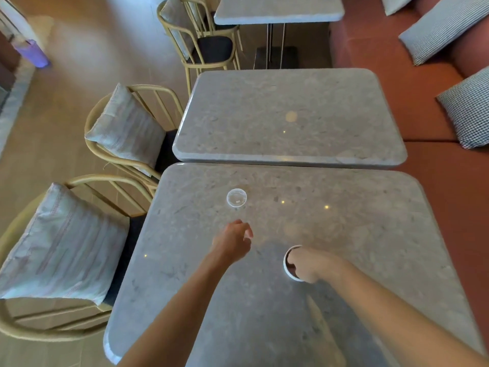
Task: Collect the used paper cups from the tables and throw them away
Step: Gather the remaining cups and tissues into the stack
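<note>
- Right now the right hand (308, 263) grips a white cup (289, 263) from above, fingers curled over its rim and into its mouth; the cup is at the near middle of the grey stone surface (370, 234).
- Its inside looks dark brown, though the hand covers most of it.
- Over to the left, the left hand (234, 241) hovers above the same surface with fingers loosely curled, holding nothing.
- Just beyond that hand stands a clear cup (236, 197), upright, mouth up, apart from the fingers and well apart from the white cup.
- Small bright light spots sit on the surface near the clear cup and near the left forearm.
- Behind, a second surface (291, 115) butts up against the first, edge to edge, and a third (277, 9) stands further back.
- Along the left side are cane chairs (111, 160) with pale cushions (127, 125) leaning on their backs.
- On the right runs a rust-red bench (423, 115) with checked pillows (468, 109) on it.
- Far left, a purple bin (33, 54) stands on the wooden floor (92, 49), blurred.
</note>
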